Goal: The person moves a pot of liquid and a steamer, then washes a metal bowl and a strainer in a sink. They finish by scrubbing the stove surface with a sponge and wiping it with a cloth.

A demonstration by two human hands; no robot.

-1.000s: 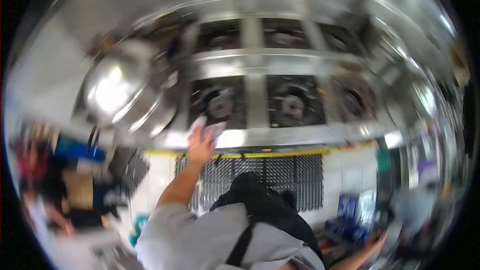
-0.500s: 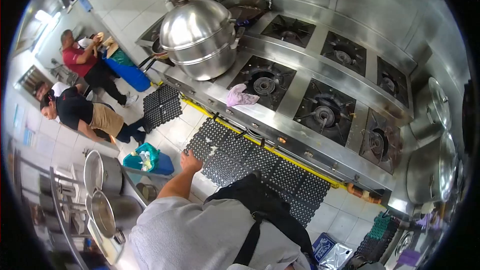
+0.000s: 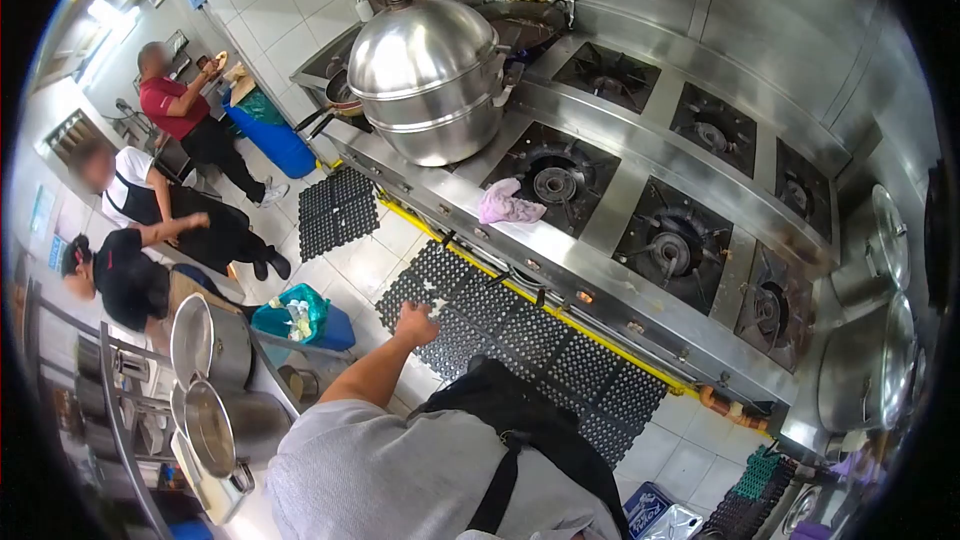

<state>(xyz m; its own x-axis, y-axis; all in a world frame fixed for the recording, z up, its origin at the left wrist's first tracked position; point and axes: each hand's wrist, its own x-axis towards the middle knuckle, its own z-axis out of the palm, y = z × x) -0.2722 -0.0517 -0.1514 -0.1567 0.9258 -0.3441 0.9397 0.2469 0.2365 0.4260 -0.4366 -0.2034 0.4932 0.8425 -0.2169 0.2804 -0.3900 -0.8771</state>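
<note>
My left hand (image 3: pixel 416 324) hangs in the air over the black rubber floor mat (image 3: pixel 520 332), in front of the stove. Its fingers are loosely bent and a little apart, and nothing shows in them. My right hand is out of view. Closest on the stove's front ledge lies a crumpled pinkish cloth (image 3: pixel 509 202). Behind and left of it, a large domed steel steamer pot (image 3: pixel 428 80) stands on the stove (image 3: pixel 600 250). Left of my hand is a blue bin (image 3: pixel 335 330) with a green liner and waste inside.
Several pots, including a deep steel pot (image 3: pixel 245 430), stand on the left counter. Three people work beyond it, one in a red shirt (image 3: pixel 172 108) by a tall blue bin (image 3: pixel 270 135). A yellow pipe (image 3: pixel 480 260) runs along the stove's front. Large pots (image 3: pixel 850 360) stand at right.
The view has shifted, so the stove sits slightly farther right and lower. My left hand remains over the mat. A person in white and black has come into fuller view at left.
</note>
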